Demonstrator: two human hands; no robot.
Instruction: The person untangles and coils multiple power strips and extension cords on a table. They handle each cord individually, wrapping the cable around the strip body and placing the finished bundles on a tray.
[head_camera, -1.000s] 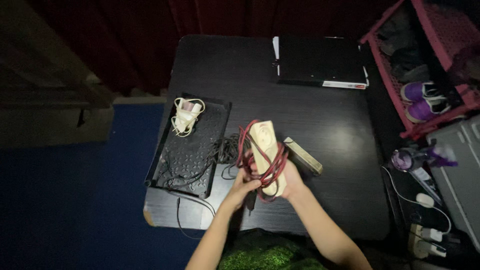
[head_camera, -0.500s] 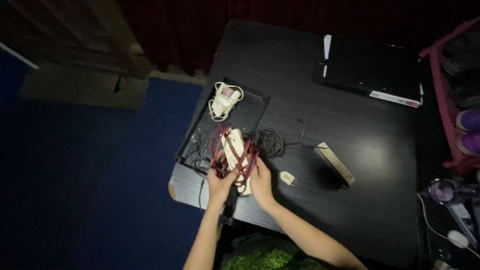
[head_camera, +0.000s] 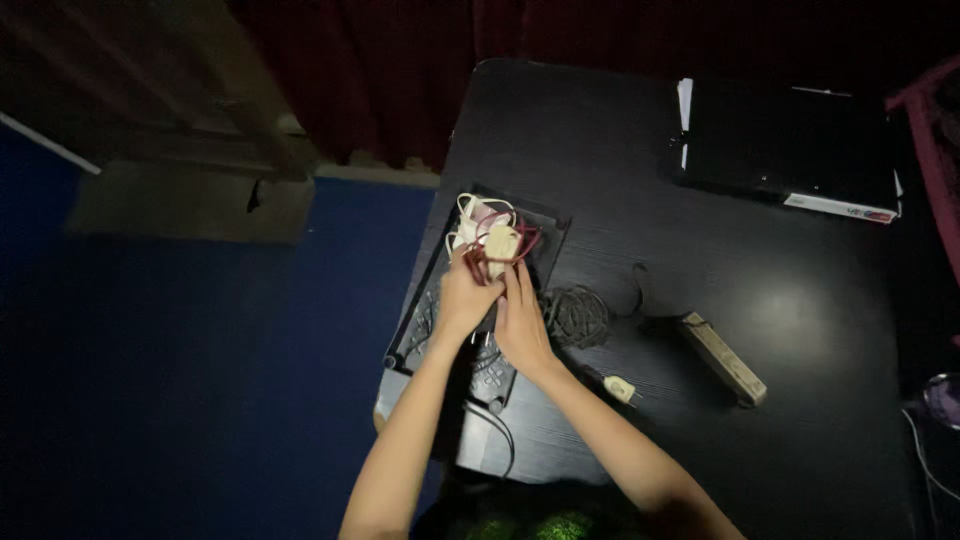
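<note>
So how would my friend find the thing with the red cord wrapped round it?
Look at the black table, then the black tray at its left edge. Both hands hold the power strip over it: cream, wound in red cord, unlike the white bundle beside it.

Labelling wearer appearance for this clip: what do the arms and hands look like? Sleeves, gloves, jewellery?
Both forearms are bare up to the frame edge, no sleeves showing. Left hand and right hand are ungloved; no watch, rings or bands visible, though the light is dim.
</note>
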